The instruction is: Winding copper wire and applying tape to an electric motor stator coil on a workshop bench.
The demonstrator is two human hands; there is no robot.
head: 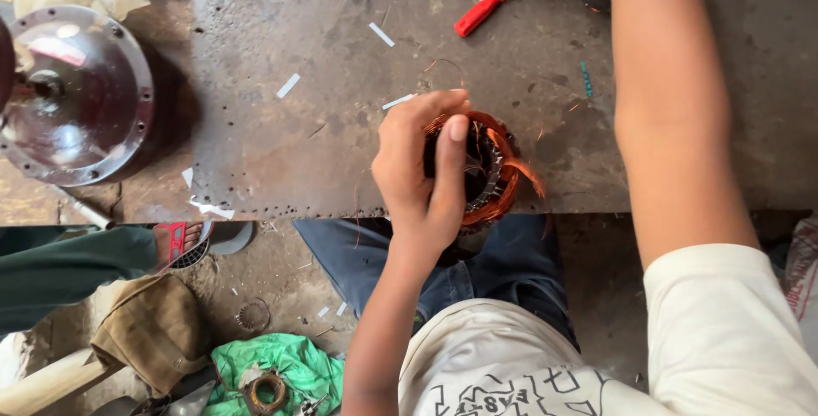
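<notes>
Left hand (419, 173) is gripping the copper-wound stator (486, 169) at the table (324, 126) edge. Right hand is reaching out of frame; grip unknown. Winding work looks underway; the next move likely needs a steady hold.

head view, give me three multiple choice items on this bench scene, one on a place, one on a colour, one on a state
1. Where does the copper-wound stator sit on the metal bench top?
A. at the near edge
B. at the far edge
C. on the floor

2. What colour is the screwdriver handle?
A. blue
B. red
C. yellow

3. What is the left hand doing?
A. lying flat on the bench
B. holding the screwdriver
C. gripping the stator, thumb over its opening

Answers:
1. A, the stator rests right at the bench edge above the person's lap.
2. B, the handle at the far side of the bench is red.
3. C, the fingers curl around the stator rim with the thumb across the top; the right hand is out of view beyond the top of the picture, only the forearm shows.
</notes>
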